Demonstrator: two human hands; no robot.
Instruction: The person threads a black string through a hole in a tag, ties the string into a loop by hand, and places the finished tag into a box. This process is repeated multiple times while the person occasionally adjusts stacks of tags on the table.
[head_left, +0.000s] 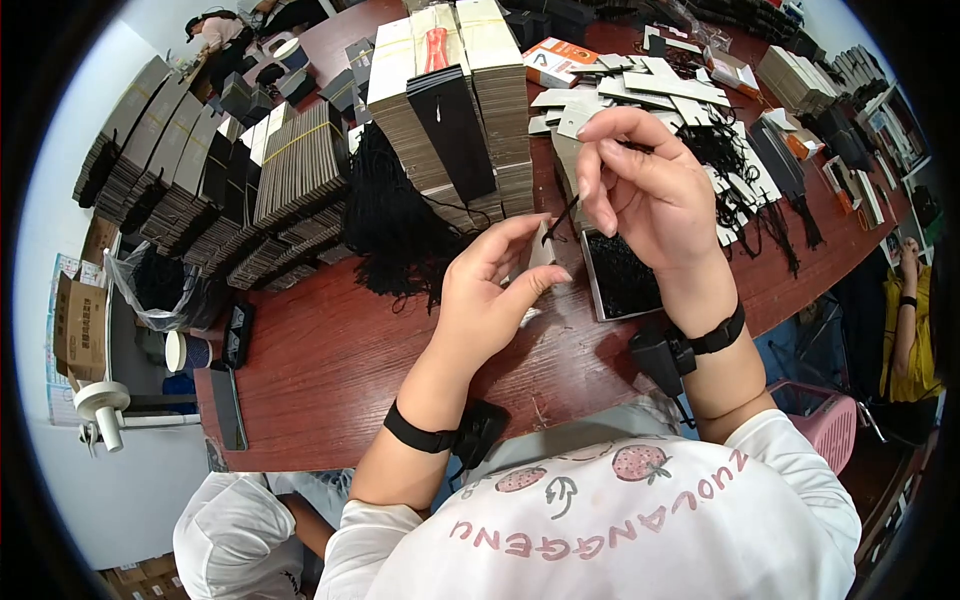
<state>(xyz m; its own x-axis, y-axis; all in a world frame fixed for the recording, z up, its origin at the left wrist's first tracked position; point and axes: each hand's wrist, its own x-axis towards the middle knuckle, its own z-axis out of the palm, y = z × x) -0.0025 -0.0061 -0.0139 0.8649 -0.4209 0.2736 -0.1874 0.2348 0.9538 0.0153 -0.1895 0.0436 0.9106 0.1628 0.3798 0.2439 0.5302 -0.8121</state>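
While left hand pinches card | right hand pinches black cord | cord end hidden

Red-brown table, black cord, pale tag, black wrist straps, white shirt w/ strawberries.

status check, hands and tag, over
Left hand pinching small card tag. Right hand pinching black cord running down to tag. Cord pile beyond, nothing between hands.
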